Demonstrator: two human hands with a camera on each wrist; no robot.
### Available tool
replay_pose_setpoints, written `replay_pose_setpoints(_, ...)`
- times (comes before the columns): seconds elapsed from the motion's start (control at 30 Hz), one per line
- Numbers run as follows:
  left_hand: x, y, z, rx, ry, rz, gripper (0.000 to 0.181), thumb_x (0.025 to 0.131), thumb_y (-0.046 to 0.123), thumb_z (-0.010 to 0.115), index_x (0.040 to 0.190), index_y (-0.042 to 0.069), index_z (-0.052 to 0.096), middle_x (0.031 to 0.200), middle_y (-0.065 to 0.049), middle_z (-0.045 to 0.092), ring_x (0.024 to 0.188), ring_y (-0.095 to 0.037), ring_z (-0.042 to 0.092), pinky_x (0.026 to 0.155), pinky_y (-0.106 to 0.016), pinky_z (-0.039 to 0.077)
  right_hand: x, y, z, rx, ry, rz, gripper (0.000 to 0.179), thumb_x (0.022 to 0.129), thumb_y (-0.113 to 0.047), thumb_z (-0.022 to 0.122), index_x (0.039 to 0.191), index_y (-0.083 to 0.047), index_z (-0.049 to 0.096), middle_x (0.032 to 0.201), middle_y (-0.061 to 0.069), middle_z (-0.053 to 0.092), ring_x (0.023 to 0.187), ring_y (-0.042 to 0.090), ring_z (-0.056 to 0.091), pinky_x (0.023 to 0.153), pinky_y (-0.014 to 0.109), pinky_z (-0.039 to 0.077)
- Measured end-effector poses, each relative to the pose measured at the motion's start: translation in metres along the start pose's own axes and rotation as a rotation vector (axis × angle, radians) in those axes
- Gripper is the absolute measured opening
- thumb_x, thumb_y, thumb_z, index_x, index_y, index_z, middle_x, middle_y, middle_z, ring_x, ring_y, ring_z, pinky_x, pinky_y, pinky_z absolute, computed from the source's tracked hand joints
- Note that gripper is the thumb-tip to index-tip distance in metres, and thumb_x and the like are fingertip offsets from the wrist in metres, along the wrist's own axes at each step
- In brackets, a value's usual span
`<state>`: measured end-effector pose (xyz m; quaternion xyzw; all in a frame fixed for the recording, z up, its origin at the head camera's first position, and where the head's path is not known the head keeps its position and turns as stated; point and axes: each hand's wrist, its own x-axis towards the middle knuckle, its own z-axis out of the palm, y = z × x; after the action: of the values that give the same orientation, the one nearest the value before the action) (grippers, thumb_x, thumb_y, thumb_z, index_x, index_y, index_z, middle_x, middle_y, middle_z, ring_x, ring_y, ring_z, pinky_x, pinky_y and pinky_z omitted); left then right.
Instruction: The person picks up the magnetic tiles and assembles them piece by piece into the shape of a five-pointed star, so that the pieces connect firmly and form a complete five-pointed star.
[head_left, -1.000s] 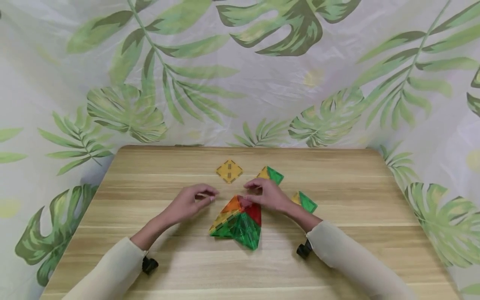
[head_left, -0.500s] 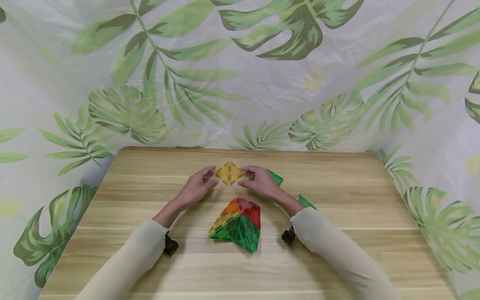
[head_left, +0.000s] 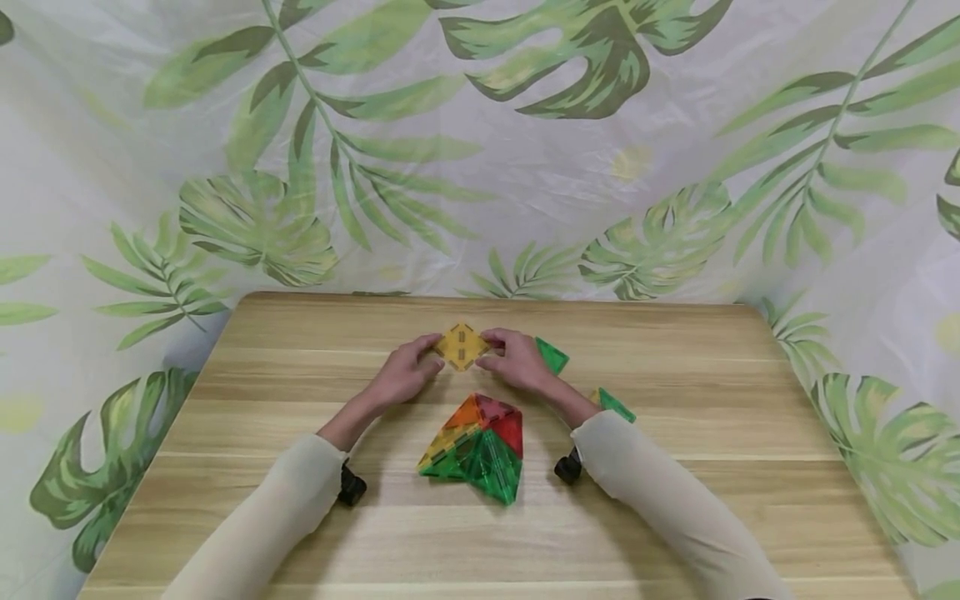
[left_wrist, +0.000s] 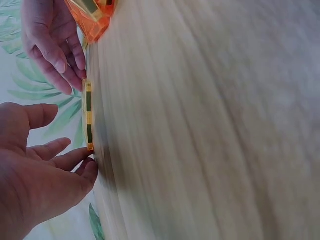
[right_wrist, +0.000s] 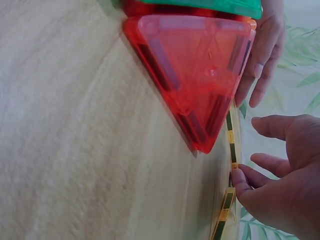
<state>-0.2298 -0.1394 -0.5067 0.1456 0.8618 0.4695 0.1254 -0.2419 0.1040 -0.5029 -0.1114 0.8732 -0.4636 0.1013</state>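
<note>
A flat yellow diamond of magnetic tiles [head_left: 462, 347], with paired dark strips down its middle, lies near the table's far side. At its left corner my left hand [head_left: 403, 371] touches the edge with its fingertips, thumb held apart. My right hand [head_left: 517, 360] reaches the right corner the same way, fingers relaxed. Closer to me stands a built magnetic-tile shape [head_left: 495, 467] in green, yellow, orange and red; its red triangle [right_wrist: 195, 70] fills much of the right wrist view. The left wrist view shows the yellow diamond edge-on between both hands' fingertips.
Behind my right hand a green triangle tile [head_left: 552, 355] shows partly. Another green tile [head_left: 617, 405] with a bit of yellow lies beside my right forearm. The wooden table [head_left: 712, 367] ends at a leaf-patterned cloth [head_left: 525, 183].
Both hands have moved away from beside the built shape to the yellow diamond and closed in on its corners. The right hand now covers the yellow part of the tiles behind it.
</note>
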Motion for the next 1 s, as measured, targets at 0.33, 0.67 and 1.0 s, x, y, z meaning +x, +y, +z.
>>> replay_pose_setpoints(0.33,0.0,0.004,0.003,-0.137,-0.007,-0.086,0.056,0.11,0.012,0.056,0.161,-0.003,0.038,0.164,-0.025,0.04,0.153,-0.04,0.037,0.125,-0.054,0.031,0.0,-0.003,0.004,0.056,-0.004,0.078,0.05,0.098,-0.014,0.077,0.145,-0.003,0.063,0.143,0.014,0.066,0.126,0.03,0.065,0.105,0.041,0.056)
replay_pose_setpoints(0.67,0.002,0.005,0.008,-0.252,0.011,-0.1,0.055,0.109,0.006,0.055,0.16,-0.004,0.037,0.166,-0.025,0.037,0.155,-0.039,0.035,0.126,-0.048,0.031,0.0,-0.004,0.003,0.092,0.02,0.085,0.047,0.097,-0.011,0.077,0.142,-0.002,0.065,0.139,0.015,0.068,0.124,0.031,0.066,0.104,0.041,0.056)
replay_pose_setpoints(1.0,0.007,0.002,0.013,-0.362,0.113,-0.133,0.047,0.105,-0.006,0.057,0.151,-0.005,0.052,0.157,-0.025,0.05,0.139,-0.041,0.055,0.112,-0.049,0.05,0.001,-0.001,0.006,0.11,0.055,0.032,0.044,0.095,-0.005,0.077,0.138,-0.001,0.068,0.135,0.016,0.07,0.12,0.031,0.068,0.099,0.041,0.058)
